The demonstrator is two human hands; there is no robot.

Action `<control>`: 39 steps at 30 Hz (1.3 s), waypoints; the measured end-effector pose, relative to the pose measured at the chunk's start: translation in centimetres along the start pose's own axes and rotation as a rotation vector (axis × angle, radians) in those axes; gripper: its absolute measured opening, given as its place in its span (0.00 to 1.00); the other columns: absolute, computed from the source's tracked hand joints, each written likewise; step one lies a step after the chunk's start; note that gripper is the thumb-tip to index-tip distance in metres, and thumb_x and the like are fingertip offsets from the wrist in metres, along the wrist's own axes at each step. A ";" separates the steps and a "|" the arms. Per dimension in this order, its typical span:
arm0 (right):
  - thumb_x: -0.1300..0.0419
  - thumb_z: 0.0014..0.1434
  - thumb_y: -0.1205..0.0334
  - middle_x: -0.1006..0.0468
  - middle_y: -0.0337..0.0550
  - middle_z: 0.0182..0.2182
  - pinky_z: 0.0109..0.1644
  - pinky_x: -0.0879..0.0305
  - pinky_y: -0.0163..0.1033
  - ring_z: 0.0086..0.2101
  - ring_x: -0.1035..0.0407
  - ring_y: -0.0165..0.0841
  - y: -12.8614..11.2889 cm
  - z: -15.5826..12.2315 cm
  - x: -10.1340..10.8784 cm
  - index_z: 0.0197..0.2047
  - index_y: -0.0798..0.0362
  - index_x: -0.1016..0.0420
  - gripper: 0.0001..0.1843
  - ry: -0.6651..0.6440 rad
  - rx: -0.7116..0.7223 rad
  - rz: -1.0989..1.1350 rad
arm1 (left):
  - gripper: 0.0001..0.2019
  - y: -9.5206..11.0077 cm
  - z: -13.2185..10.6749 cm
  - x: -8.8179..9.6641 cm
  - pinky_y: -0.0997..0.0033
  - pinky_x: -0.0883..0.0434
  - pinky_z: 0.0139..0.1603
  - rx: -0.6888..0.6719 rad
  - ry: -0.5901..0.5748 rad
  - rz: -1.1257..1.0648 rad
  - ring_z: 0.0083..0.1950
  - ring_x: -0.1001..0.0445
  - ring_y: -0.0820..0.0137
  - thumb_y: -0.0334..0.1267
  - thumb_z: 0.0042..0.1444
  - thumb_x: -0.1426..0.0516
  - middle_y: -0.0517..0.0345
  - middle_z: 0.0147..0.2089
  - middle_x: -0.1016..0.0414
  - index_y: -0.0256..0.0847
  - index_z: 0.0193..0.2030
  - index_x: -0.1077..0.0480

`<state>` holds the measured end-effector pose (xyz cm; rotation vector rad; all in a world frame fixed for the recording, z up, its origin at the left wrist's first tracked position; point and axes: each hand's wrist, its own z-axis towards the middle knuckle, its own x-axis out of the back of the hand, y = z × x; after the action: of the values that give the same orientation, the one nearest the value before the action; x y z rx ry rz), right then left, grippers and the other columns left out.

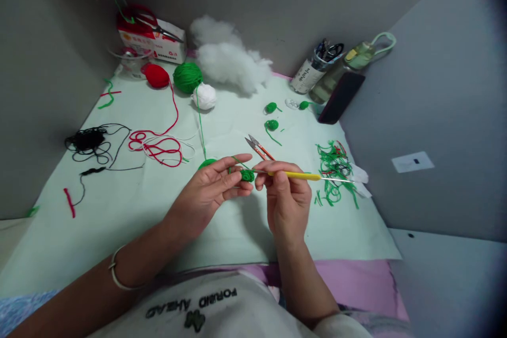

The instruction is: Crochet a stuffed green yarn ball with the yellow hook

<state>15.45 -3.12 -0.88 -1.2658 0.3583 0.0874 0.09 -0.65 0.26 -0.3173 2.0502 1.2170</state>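
Observation:
My left hand (pixel 216 182) pinches a small green crochet piece (pixel 247 175) between thumb and fingers, with green yarn running over the index finger. That strand leads back toward the green yarn ball (pixel 188 77). In my right hand (pixel 287 190) is a crochet hook with a yellow handle (pixel 299 175), held like a pen; its thin metal tip meets the green piece. Thread snips (pixel 259 147) with orange-red handles lie just beyond my hands, partly hidden by the right one. Another bit of green (pixel 206 163) shows behind my left fingers.
Red yarn (pixel 157 76), white yarn (pixel 204 96) and white stuffing (pixel 229 55) sit at the back. Black yarn (pixel 87 140) lies left. Small green crocheted pieces (pixel 271 125), a phone (pixel 341 97), a bottle (pixel 332 79) and yarn scraps (pixel 335 166) are on the right.

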 end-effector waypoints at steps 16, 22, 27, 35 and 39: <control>0.38 0.70 0.53 0.15 0.40 0.34 0.32 0.25 0.36 0.26 0.25 0.28 -0.2 0.6 -0.1 0.40 0.49 0.22 0.10 -0.025 0.013 -0.008 | 0.14 0.7 -0.3 -0.5 0.67 0.31 0.53 -0.037 0.014 0.066 0.42 0.28 0.70 0.36 0.60 0.32 0.57 0.39 0.22 0.45 0.53 0.16; 0.42 0.73 0.56 0.15 0.42 0.36 0.34 0.23 0.38 0.30 0.22 0.30 -0.5 0.3 0.3 0.42 0.50 0.22 0.11 -0.050 0.081 -0.115 | 0.12 1.0 -0.4 -0.5 0.69 0.32 0.49 -0.023 -0.009 0.084 0.42 0.30 0.70 0.38 0.62 0.34 0.55 0.43 0.21 0.44 0.52 0.15; 0.46 0.75 0.64 0.15 0.44 0.41 0.37 0.21 0.42 0.35 0.21 0.33 -1.1 -0.3 0.4 0.48 0.48 0.20 0.12 -0.090 0.283 -0.342 | 0.12 0.9 -0.5 -0.4 0.69 0.32 0.48 -0.052 -0.003 0.145 0.40 0.31 0.71 0.40 0.62 0.33 0.57 0.39 0.24 0.46 0.52 0.15; 0.44 0.73 0.65 0.14 0.43 0.37 0.43 0.20 0.47 0.42 0.17 0.40 -1.2 -0.5 0.7 0.52 0.45 0.21 0.12 -0.176 0.637 -0.699 | 0.19 0.0 -0.4 0.1 0.75 0.32 0.44 -0.161 0.076 0.253 0.41 0.32 0.74 0.39 0.56 0.28 0.61 0.39 0.29 0.52 0.56 0.17; 0.43 0.72 0.66 0.14 0.47 0.40 0.41 0.20 0.44 0.42 0.18 0.38 -1.0 -0.9 0.7 0.57 0.47 0.22 0.14 -0.206 0.692 -0.791 | 0.19 -0.1 -0.4 -0.1 0.75 0.31 0.43 -0.209 0.125 0.269 0.40 0.30 0.74 0.36 0.53 0.27 0.61 0.38 0.28 0.48 0.53 0.16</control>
<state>16.20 -4.34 -0.36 -0.6274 -0.2948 -0.5379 0.05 -1.03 0.42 -0.2236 2.1250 1.6180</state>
